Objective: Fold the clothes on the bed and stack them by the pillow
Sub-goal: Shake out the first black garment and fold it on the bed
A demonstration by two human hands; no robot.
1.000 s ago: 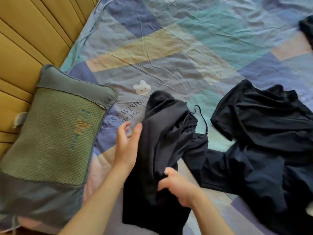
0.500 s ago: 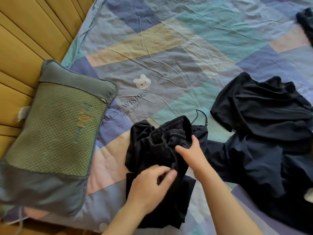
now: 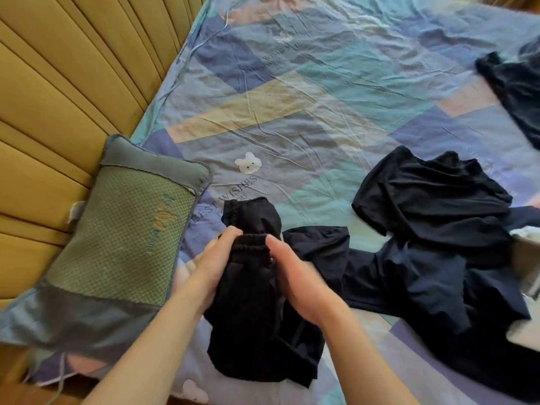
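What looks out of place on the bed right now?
Nothing damaged or spilled. The black pile on the right is crumpled, unfolded, and another dark garment lies apart at the far right edge. Both hands, left hand and right hand, grip the black shorts.

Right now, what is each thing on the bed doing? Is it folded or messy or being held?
black pants: bunched, partly folded, held at the elastic waistband.
left hand: grips the pants.
right hand: grips the pants.
black shirt: crumpled, unfolded.
dark navy garment: spread messy, unfolded.
black garment at the far right: unfolded, partly out of view.
pillow: lying flat, nothing stacked beside it yet.
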